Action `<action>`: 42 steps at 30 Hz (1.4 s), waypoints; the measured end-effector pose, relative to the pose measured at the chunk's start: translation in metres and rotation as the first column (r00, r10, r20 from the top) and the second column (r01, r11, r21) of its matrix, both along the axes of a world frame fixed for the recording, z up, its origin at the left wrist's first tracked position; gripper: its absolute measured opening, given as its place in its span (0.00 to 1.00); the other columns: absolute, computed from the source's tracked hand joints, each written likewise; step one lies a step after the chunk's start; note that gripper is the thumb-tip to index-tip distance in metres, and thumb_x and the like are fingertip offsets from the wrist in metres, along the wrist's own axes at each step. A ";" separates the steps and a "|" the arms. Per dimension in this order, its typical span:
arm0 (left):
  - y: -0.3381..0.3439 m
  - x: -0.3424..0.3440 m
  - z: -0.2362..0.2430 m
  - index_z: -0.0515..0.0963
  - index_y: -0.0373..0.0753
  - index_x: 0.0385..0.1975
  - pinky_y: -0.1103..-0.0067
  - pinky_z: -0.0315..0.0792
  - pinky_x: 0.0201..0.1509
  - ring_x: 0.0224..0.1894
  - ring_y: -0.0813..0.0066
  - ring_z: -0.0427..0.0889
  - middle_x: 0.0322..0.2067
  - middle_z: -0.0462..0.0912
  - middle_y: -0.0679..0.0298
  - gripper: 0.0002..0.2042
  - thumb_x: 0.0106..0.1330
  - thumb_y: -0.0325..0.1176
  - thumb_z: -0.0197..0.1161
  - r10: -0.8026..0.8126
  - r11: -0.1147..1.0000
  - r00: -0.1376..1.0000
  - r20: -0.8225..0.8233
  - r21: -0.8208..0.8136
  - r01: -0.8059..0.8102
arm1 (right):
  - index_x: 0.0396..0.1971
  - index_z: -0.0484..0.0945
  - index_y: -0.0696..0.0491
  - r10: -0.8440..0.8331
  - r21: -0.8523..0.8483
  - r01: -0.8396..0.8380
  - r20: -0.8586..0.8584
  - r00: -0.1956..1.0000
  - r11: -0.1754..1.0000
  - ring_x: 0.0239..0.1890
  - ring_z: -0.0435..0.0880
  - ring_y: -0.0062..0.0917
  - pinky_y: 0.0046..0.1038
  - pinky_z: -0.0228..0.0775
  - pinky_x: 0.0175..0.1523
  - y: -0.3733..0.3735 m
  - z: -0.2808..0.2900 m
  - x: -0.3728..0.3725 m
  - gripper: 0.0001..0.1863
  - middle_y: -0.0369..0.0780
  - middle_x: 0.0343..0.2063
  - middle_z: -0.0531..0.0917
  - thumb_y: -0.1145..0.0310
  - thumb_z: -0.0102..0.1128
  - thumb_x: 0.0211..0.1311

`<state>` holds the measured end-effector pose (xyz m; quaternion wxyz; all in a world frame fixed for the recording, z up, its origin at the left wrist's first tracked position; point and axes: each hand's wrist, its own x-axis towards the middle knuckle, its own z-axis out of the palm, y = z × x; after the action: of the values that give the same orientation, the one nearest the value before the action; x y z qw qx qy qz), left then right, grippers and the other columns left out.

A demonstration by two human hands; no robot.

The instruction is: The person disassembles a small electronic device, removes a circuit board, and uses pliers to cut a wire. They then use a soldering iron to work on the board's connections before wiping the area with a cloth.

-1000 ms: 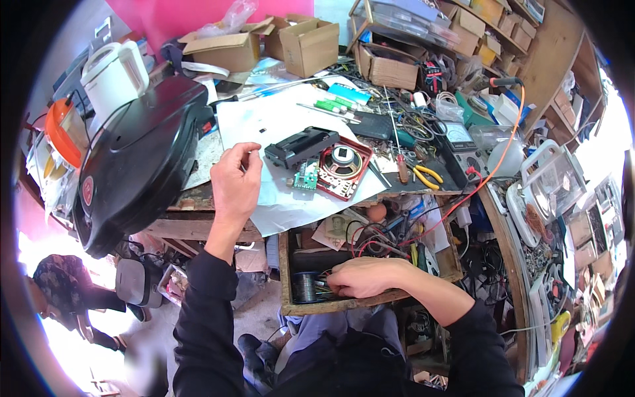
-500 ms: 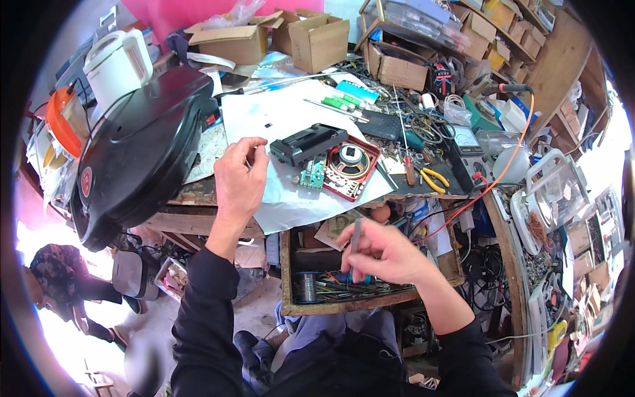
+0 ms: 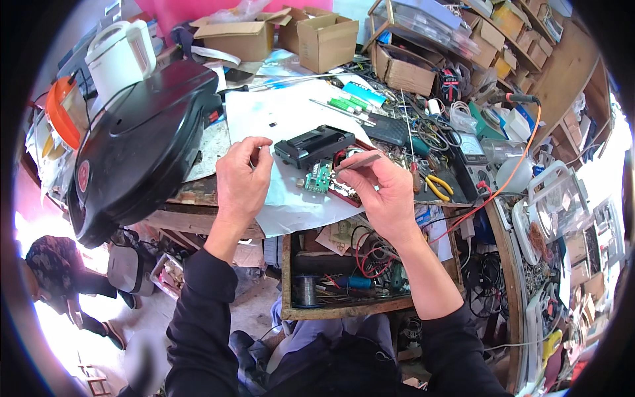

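My right hand (image 3: 383, 195) pinches slim grey tweezers (image 3: 360, 161) over the red casing (image 3: 344, 200), whose speaker it mostly covers. Left of the tweezers' tip lies a small green circuit board (image 3: 319, 177), with a black plastic casing half (image 3: 314, 145) just behind. All of these rest on a white paper sheet (image 3: 284, 217). My left hand (image 3: 242, 177) hovers over the sheet's left part, thumb and forefinger drawn together. Whether something tiny sits between those fingertips, I cannot make out.
An open drawer (image 3: 350, 309) holds a solder spool (image 3: 305, 291) and wires. A large black lid-like case (image 3: 142, 142) stands left. Yellow-handled pliers (image 3: 438, 188), a screwdriver (image 3: 415, 177) and a meter (image 3: 471, 147) lie right. A soldering iron (image 3: 519, 98) trails an orange cord. A person crouches at lower left.
My right hand has moved up and forward with the tweezers, from above the drawer to the red casing and circuit board. My left hand stays nearly in place.
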<state>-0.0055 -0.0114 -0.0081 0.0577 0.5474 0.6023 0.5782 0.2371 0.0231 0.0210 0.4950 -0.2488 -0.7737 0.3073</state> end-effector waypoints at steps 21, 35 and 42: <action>0.001 -0.002 -0.004 0.86 0.32 0.45 0.82 0.72 0.33 0.26 0.85 0.77 0.26 0.84 0.66 0.08 0.74 0.28 0.63 0.006 0.999 0.999 -0.040 0.049 -0.004 | 0.43 0.81 0.62 0.002 0.003 -0.002 0.050 0.999 1.000 0.37 0.90 0.21 0.24 0.83 0.43 0.004 -0.007 -0.010 0.05 0.39 0.34 0.88 0.83 0.65 0.71; 0.003 -0.005 -0.002 0.78 0.33 0.59 0.74 0.76 0.50 0.42 0.72 0.82 0.42 0.87 0.58 0.15 0.78 0.32 0.57 0.047 0.982 0.986 0.162 0.173 -0.075 | 0.41 0.82 0.60 -0.066 0.028 0.066 0.007 0.998 0.997 0.34 0.92 0.24 0.25 0.83 0.40 0.001 0.000 -0.011 0.04 0.40 0.31 0.89 0.80 0.68 0.69; 0.004 -0.014 -0.006 0.69 0.33 0.68 0.72 0.72 0.64 0.57 0.68 0.81 0.54 0.84 0.53 0.19 0.84 0.34 0.49 0.019 0.969 0.942 0.334 0.226 -0.100 | 0.38 0.81 0.62 0.041 0.074 -0.049 0.102 0.994 0.996 0.31 0.92 0.29 0.28 0.82 0.37 0.025 0.061 -0.049 0.06 0.46 0.29 0.89 0.76 0.69 0.68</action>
<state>-0.0198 -0.0071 -0.0144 0.0733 0.4276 0.5262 0.7314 0.1882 0.0482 0.0824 0.4574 -0.2273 -0.8143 0.2757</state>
